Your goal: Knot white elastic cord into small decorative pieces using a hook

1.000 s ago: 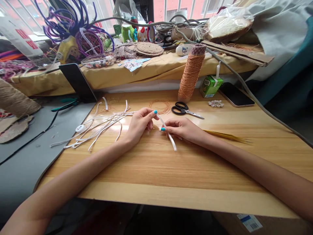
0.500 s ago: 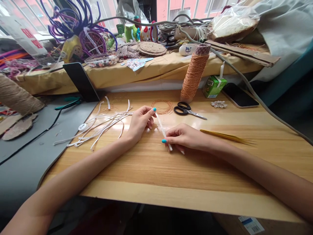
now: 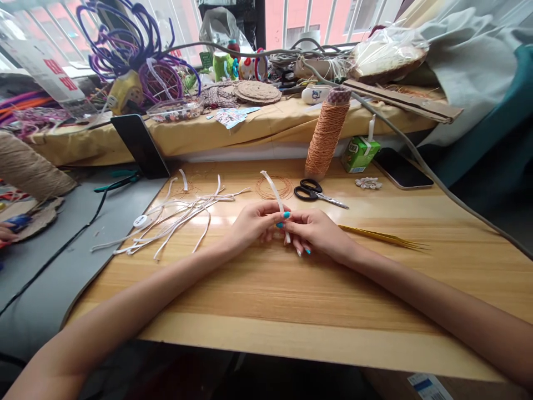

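A short white strip [image 3: 273, 190] stands slanted between my two hands above the wooden table [image 3: 233, 300]. My left hand [image 3: 260, 222] pinches it near its middle between thumb and finger. Right beside it, my right hand [image 3: 310, 229] grips the same strip, the two thumbs close together. The strip's upper end sticks up over a coil of thin copper-coloured wire [image 3: 260, 191], and its lower end shows below the fingers. Several white cords [image 3: 183, 214] lie in a loose pile to the left. Black-handled scissors [image 3: 310, 190] rest behind my right hand.
Gold tweezers [image 3: 383, 236] lie near my right forearm. Farther back are an orange twine spool [image 3: 327, 133], a green drink carton [image 3: 360, 154], a phone [image 3: 403, 168] and small white pieces [image 3: 368, 183]. At the far left edge, another person's hand [image 3: 6, 232] shows beside a twine cone [image 3: 31, 166].
My left hand has slid down the strip to meet my right hand, leaving the strip's upper end free. Another person's hand has come into view at the left edge. The view has shifted slightly.
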{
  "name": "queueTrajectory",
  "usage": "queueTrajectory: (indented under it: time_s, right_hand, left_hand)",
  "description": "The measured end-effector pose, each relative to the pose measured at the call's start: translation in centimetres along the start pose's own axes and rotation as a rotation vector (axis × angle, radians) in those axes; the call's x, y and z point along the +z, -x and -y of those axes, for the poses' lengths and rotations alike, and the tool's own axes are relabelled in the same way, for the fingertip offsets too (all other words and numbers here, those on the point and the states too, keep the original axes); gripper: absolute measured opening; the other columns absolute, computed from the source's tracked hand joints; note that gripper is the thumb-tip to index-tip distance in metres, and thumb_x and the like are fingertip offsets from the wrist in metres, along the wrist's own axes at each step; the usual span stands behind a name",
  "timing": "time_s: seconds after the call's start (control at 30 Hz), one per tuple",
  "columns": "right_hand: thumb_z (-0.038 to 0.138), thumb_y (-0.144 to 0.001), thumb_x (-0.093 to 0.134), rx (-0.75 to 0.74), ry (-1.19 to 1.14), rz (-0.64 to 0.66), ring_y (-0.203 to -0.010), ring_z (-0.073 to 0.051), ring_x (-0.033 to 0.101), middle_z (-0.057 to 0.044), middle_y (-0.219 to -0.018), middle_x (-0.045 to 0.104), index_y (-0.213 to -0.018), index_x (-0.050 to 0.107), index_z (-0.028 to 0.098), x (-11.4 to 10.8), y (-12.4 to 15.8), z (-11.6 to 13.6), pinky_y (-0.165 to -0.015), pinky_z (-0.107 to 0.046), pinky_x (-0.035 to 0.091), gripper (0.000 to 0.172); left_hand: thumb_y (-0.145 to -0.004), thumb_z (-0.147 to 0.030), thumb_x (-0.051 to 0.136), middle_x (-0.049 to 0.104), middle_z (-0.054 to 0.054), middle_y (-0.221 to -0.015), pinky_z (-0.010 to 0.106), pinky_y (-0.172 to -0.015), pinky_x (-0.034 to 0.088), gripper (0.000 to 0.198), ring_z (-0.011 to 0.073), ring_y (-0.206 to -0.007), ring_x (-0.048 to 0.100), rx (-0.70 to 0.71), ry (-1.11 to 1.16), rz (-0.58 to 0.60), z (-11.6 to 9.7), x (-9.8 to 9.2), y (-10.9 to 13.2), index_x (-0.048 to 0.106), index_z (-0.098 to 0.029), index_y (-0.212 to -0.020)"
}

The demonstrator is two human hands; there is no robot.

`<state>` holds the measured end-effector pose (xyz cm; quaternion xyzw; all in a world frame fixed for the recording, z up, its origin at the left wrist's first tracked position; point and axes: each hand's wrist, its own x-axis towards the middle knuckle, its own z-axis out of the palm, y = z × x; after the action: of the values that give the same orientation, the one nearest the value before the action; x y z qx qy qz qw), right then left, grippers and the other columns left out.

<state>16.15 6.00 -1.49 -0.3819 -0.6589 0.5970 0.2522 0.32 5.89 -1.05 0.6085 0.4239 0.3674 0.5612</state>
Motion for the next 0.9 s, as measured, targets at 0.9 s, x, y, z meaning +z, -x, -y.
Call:
queueTrajectory:
  time_s: [0.9]
  right_hand:
    - [0.027, -0.074, 0.050, 0.053, 0.297, 0.111, -0.039, -0.006, 0.042, 0.004, -0.050, 0.048, -0.057, 0.045, 0.016, 0.5, 0.8, 1.6, -0.036, -0.018, 0.031, 0.021]
  left_hand:
    - [-0.069, -0.026, 0.061, 0.066, 0.006, -0.072, 0.017, -0.031, 0.013, 0.018, -0.0017, -0.030, 0.030, -0.014, 0.218, -0.247, 0.4, -0.6, -0.7, 0.061, -0.008, -0.068]
